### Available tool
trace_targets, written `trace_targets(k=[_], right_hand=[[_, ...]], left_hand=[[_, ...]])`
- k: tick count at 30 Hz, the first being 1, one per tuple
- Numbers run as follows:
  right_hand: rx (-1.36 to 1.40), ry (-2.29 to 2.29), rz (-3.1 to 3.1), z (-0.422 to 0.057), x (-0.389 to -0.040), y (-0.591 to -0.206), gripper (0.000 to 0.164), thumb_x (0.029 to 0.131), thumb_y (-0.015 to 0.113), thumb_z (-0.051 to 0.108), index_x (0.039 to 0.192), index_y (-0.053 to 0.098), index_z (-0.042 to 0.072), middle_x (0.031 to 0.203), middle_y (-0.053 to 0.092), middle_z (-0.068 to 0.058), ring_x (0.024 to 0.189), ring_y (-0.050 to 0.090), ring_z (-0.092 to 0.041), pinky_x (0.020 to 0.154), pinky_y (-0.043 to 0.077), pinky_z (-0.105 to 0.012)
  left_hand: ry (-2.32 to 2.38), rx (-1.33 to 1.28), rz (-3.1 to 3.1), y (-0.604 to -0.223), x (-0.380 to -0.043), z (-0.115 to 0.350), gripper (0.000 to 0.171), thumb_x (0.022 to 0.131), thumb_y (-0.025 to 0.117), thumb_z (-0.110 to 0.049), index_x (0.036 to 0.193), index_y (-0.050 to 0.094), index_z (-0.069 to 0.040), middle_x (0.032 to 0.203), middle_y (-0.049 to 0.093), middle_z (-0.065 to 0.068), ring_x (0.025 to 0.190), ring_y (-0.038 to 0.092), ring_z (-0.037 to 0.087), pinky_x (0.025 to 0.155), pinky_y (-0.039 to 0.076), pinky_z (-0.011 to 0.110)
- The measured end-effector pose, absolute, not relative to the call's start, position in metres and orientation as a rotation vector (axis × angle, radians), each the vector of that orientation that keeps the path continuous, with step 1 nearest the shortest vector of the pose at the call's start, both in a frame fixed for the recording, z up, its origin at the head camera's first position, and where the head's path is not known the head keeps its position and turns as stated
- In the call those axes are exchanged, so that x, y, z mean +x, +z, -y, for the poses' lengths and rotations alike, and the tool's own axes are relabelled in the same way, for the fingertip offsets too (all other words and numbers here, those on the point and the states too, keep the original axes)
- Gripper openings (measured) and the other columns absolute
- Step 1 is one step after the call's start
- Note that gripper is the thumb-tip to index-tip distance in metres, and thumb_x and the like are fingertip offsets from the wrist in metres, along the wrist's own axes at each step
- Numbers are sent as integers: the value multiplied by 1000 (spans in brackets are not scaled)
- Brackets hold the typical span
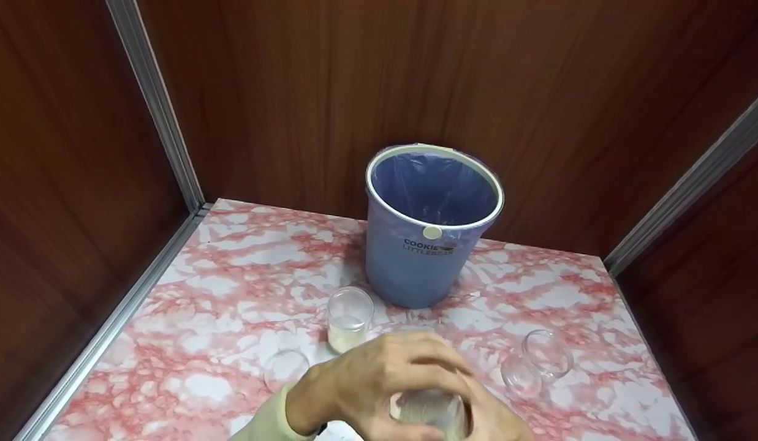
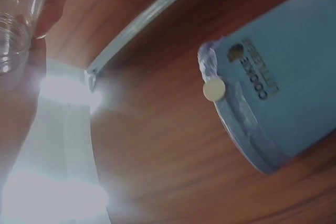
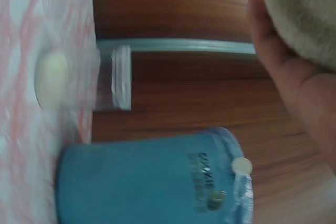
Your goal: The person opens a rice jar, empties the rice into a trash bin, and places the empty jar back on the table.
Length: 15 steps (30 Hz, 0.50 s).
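Observation:
Both hands are on one clear plastic jar (image 1: 432, 409) at the lower middle of the head view. My left hand (image 1: 379, 383) curls its fingers and thumb around it. From the other side my right hand (image 1: 504, 419) grips the same jar, partly covered by the left. In the left wrist view a threaded rim of the clear jar (image 2: 13, 40) shows among the fingers. Beige, grainy-looking contents (image 3: 310, 11) fill the jar's part seen beside the right hand (image 3: 302, 85) in the right wrist view. Much of the jar is hidden by the hands.
An open clear jar (image 1: 349, 318) with pale contents stands behind the left hand. A blue bin (image 1: 415, 269) with a bag liner stands at the back. One round clear piece (image 1: 285, 370) lies left, two clear round pieces (image 1: 548, 354) right. Wooden panels (image 1: 280, 110) enclose the table.

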State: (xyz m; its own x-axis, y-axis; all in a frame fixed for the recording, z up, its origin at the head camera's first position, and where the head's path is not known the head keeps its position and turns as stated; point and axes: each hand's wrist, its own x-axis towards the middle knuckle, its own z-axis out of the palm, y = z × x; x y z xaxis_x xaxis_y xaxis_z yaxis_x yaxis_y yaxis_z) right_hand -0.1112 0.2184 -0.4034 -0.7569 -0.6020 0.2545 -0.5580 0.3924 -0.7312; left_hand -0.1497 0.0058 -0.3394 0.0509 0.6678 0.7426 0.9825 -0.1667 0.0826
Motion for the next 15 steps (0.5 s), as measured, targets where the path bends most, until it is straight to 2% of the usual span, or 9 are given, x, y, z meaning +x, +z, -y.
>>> trace_targets(k=[1,2,4,7,11,14,15], right_hand=[[-1165,-1388,-2527,-218,-112,-405,84,69,78,27,139,34,8,130,50,-6,107,55,-15,86,47,-27],[-1128,-1428,-2536,-215,-112,-404,92,67,80,29,142,30,13,135,45,-3,112,52,-14,90,45,-25],[-1105,-1506,-2564,-210,-112,-406,98,64,83,27,144,28,16,140,40,0,117,48,-14,95,40,-22],[-1152,-1606,-2562,-203,-117,-408,103,62,85,19,144,24,10,143,36,-7,120,46,-23,99,37,-23],[-1120,-1619,-2590,-199,-120,-408,105,61,86,19,144,24,10,137,41,-9,111,52,-20,88,46,-25],[-1099,-1621,-2561,-200,-119,-401,101,62,86,15,143,26,9,129,47,-15,101,56,-15,78,50,-26],[-1114,-1632,-2544,-200,-120,-399,101,62,85,13,143,26,6,128,47,-18,102,56,-18,79,49,-27]], left_hand=[[-918,-1846,1658,-340,-151,-5,43,80,63,-31,116,62,-7,117,59,6,115,50,11,100,37,23],[-917,-1804,1663,-341,-152,-4,43,80,62,-30,116,61,-7,117,59,7,114,51,11,100,37,24],[-919,-1710,1669,-343,-154,-3,41,80,60,-28,115,62,-6,115,59,7,112,53,13,99,39,25],[-930,-1590,1674,-346,-158,-1,39,79,61,-24,113,62,-5,113,60,7,108,55,15,96,41,25],[-946,-1515,1684,-350,-162,0,36,79,59,-21,111,62,-5,113,60,6,106,56,16,93,43,24],[-963,-1485,1696,-352,-165,3,34,81,56,-22,109,63,-4,114,60,5,105,57,17,93,44,25],[-966,-1474,1700,-352,-166,5,33,82,56,-22,109,63,-4,114,60,5,105,57,17,92,44,26]])
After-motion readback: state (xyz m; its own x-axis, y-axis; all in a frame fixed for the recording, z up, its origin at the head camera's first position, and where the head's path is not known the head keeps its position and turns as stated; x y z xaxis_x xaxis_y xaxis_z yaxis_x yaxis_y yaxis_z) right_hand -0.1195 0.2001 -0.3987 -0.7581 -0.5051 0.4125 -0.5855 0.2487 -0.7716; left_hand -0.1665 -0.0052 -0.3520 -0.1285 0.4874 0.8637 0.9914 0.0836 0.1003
